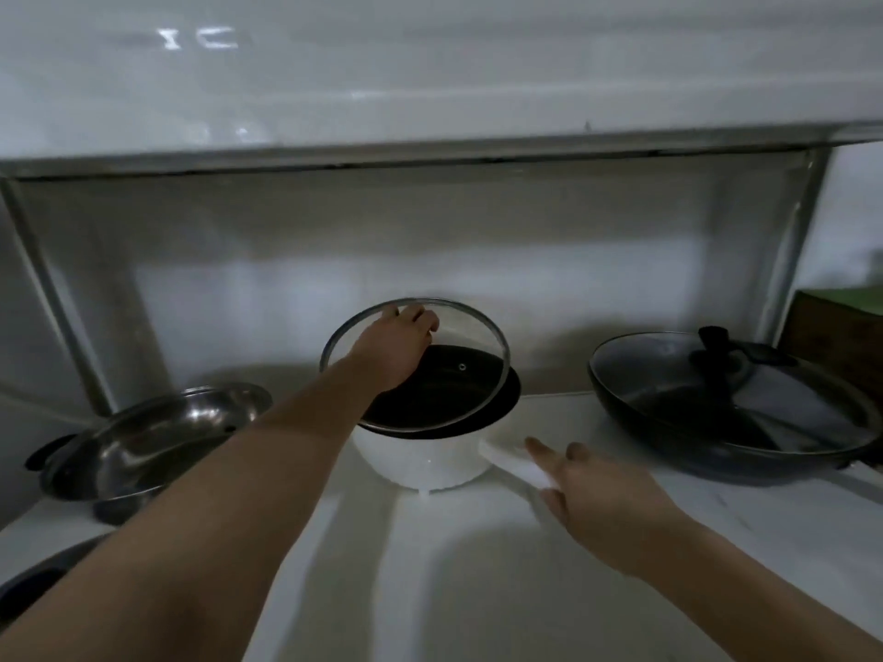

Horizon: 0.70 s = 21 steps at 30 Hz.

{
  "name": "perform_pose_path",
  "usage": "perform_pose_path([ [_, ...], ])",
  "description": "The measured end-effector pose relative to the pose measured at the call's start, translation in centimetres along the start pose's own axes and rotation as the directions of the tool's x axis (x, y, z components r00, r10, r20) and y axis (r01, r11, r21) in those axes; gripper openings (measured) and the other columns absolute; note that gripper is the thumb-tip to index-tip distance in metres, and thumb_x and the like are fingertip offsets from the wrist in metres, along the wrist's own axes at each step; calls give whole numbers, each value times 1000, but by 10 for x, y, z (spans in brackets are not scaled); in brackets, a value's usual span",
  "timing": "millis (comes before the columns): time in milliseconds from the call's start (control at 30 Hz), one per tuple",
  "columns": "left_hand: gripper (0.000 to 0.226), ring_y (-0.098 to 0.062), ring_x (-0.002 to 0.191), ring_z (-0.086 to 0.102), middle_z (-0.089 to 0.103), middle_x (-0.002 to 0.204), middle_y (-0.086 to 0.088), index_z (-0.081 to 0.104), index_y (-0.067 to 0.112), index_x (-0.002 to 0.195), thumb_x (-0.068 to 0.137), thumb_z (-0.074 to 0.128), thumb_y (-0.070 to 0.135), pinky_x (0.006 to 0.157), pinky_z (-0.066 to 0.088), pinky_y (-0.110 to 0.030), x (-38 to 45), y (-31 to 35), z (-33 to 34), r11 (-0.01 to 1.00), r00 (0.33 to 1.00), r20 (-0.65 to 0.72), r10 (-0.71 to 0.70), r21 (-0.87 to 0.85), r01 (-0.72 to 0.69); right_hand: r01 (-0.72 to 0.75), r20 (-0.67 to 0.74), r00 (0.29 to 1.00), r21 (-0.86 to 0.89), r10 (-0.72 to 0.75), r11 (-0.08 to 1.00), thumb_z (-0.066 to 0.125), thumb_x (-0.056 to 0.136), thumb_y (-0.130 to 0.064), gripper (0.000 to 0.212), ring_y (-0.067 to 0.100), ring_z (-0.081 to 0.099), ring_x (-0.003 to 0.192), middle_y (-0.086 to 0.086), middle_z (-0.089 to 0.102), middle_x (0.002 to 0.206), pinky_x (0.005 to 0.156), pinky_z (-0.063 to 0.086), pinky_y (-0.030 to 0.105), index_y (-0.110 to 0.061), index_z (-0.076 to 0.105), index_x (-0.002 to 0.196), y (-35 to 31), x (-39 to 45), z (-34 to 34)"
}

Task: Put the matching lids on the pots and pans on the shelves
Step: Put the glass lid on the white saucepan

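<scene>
On shelf point(478, 590): three pans, three lids, two hands

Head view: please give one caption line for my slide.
Left hand tilts glass lid over white pot; right hand at its handle.

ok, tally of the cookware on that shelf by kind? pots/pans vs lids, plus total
Pots and pans: 3 — white pot, dark wok, steel pot
Lids: 3 — glass lid held tilted over the white pot by the left hand, glass lid on the wok, steel lid tilted on the steel pot
Total: 6
A dark item at the lower left edge is cut off, so not counted.
</scene>
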<state>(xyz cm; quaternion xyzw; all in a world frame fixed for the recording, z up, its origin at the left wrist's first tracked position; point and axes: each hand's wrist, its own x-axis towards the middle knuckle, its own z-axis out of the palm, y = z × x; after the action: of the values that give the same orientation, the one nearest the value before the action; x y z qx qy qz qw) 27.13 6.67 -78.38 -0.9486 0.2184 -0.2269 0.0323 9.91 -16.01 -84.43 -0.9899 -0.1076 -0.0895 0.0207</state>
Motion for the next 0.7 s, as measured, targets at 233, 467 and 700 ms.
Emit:
perform_pose_path([
  [233,33,-34,107,45,48,131,-11,48,12,125,101,29,22,95,34,-37,5,14,13,1000,995,102,19,-7,-18,3,-9,1000,-33,-3,999,34,97,-28,59,19,45,78,5,49,119,69,38,31,-33,7,149,1,1,2],
  [467,31,-34,108,45,49,130,-10,48,14,124,101,29,23,95,37,-39,6,15,16,994,988,154,31,-104,-15,25,-2,1000,-48,-25,999,32,98,-31,57,24,58,96,6,48,123,69,35,30,-34,6,149,0,0,0],
  [700,31,-35,108,45,49,129,-12,49,13,124,100,31,21,96,40,-41,4,17,16,989,989,149,7,-150,15,38,2,999,-40,-38,998,31,98,-33,56,25,58,102,5,48,124,71,34,30,-33,7,149,1,0,-1],
])
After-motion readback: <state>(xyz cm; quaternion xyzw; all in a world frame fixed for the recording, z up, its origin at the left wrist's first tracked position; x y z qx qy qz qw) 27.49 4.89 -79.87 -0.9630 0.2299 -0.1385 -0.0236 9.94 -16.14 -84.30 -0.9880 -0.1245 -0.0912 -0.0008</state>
